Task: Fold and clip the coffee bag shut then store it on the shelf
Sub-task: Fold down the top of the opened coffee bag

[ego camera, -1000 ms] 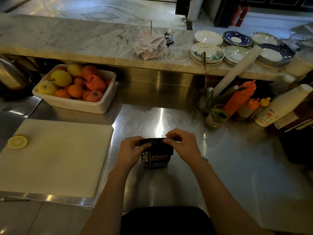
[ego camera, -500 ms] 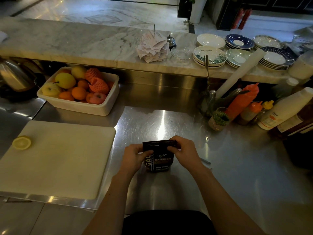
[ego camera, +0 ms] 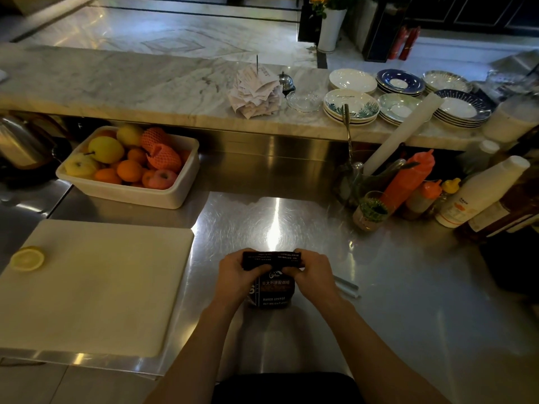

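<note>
- We see a steel tabletop (ego camera: 408,301) filling the foreground, with a marble ledge (ego camera: 131,91) running along its far side.
- On the near left of the tabletop lies a pale cutting board (ego camera: 102,281), and half a lemon (ego camera: 27,258) rests cut side up by its left edge.
- Behind the board stands a white tub of fruit (ego camera: 131,167).
- Stacked plates (ego camera: 351,107) sit on the right part of the ledge, and squeeze bottles (ego camera: 408,182) lean at the tabletop's right.
- The dark coffee bag (ego camera: 272,290) stands upright on the tabletop, near its front edge and just right of the board.
- Our left hand (ego camera: 236,277) and right hand (ego camera: 313,277) each clamp one end of the bag's folded-over top, thumbs pressing its near face.
</note>
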Available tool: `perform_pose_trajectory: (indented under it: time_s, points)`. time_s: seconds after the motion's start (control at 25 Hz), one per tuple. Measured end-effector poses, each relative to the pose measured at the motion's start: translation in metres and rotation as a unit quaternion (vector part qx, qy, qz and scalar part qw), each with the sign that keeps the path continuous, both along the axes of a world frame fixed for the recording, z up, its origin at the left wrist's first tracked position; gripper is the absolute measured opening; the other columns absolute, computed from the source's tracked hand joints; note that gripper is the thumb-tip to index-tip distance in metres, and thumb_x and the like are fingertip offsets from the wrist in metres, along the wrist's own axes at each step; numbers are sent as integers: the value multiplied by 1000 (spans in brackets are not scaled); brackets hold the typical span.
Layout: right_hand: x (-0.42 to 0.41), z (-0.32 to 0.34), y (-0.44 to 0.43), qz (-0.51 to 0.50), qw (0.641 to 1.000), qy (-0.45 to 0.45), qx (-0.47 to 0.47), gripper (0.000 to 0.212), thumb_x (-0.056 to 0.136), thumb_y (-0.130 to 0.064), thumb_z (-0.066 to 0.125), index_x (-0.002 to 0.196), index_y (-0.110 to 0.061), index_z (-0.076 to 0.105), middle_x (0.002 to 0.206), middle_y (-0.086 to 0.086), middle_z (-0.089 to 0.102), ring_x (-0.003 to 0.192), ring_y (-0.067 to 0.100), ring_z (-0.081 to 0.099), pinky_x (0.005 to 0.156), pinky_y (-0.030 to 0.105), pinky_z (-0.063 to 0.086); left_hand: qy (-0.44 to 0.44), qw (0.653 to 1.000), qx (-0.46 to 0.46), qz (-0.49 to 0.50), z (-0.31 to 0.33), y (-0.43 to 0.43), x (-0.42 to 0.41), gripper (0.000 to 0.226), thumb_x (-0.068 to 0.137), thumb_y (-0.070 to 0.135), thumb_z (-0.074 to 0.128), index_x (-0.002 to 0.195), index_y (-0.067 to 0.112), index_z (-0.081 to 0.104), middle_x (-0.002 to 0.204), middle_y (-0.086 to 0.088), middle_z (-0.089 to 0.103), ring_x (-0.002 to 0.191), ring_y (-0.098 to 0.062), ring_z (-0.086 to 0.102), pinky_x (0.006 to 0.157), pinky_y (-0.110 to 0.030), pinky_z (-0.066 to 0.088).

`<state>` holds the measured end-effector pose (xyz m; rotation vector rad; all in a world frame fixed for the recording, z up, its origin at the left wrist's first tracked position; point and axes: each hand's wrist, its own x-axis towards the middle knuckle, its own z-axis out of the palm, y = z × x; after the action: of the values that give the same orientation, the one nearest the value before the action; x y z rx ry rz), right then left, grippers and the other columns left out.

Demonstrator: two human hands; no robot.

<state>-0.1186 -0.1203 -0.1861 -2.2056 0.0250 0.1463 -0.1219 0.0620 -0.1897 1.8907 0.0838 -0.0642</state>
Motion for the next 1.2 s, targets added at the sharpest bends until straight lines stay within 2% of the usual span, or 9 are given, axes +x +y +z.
perform_pose_trajectory:
  time_s: [0.16, 0.28, 0.4, 0.52, 0.6, 0.76, 0.92, 1.08, 1.2]
  points:
    - [0, 4, -6, 34, 999, -7, 37, 25, 74, -15, 79, 90, -28, 64, 83, -12, 69, 84, 3, 66, 77, 17, 53, -12, 1000, 2, 7, -3, -4, 1, 9, 73, 6, 81, 73, 7, 73, 65, 1, 70, 60, -2, 67, 61, -11, 49]
    - [6, 6, -1, 13, 1000, -9, 24, 22, 75, -9, 77, 76, -26, 62, 70, -11, 64, 70, 2, 64, 65, 16, 49, -3, 1000, -1, -3, -3, -2, -1, 8, 74, 6, 81, 74, 8, 73, 65, 1, 69, 61, -2, 67, 61, -12, 50]
    - [5, 3, 2, -9, 1000, -24, 13, 33, 76, -6, 75, 63, -30, 56, 58, -12, 58, 59, -5, 59, 55, 11, 43, 3, 998, 11, -60, -2, 12, 4, 11, 78, 5, 77, 80, 14, 72, 72, 1, 72, 67, -2, 68, 65, -13, 50]
    - [5, 0, -1, 0, 1000, -17, 21, 31, 76, -5, 76, 63, -27, 57, 60, -13, 57, 61, -10, 58, 57, 7, 43, 5, 996, 51, -77, 2, 19, 3, 20, 81, 3, 74, 80, 22, 71, 70, 11, 70, 66, 5, 67, 64, -7, 46]
    - [7, 1, -3, 16, 999, -14, 26, 22, 76, -7, 76, 68, -21, 62, 64, -9, 61, 64, -3, 61, 60, 10, 45, -1, 998, 49, -46, -2, 17, 0, 25, 79, 2, 75, 76, 26, 71, 64, 13, 69, 62, 5, 65, 62, -8, 46]
    - [12, -2, -9, 55, 998, 0, 27, 16, 78, -8, 75, 83, -17, 64, 81, -4, 68, 83, 11, 67, 80, 24, 53, -15, 998, 52, -26, -12, 21, 2, 19, 80, 8, 76, 94, 21, 76, 86, 7, 77, 80, -1, 71, 75, -17, 54]
    - [6, -6, -11, 26, 999, -19, 14, 19, 78, -2, 72, 80, -20, 65, 68, -18, 60, 68, -8, 61, 65, 8, 43, -7, 995, 49, -86, -10, 26, 4, 25, 84, 6, 72, 103, 23, 74, 91, 14, 76, 89, 1, 71, 81, -15, 53]
    - [-2, -10, -18, 37, 997, -7, 66, 19, 82, -10, 73, 99, -17, 67, 89, -18, 66, 89, -14, 61, 81, 5, 45, -3, 995, 52, -81, -10, 23, 4, 29, 84, 4, 71, 99, 29, 72, 78, 36, 69, 84, 11, 68, 78, -8, 50]
    - [-8, -18, -50, 2, 999, 26, 39, 37, 83, -24, 75, 118, -23, 61, 118, -8, 64, 110, 4, 57, 97, 19, 43, 5, 997, 45, -69, -12, 21, 6, 27, 83, 3, 71, 99, 25, 72, 75, 38, 68, 81, 13, 67, 77, -6, 49]
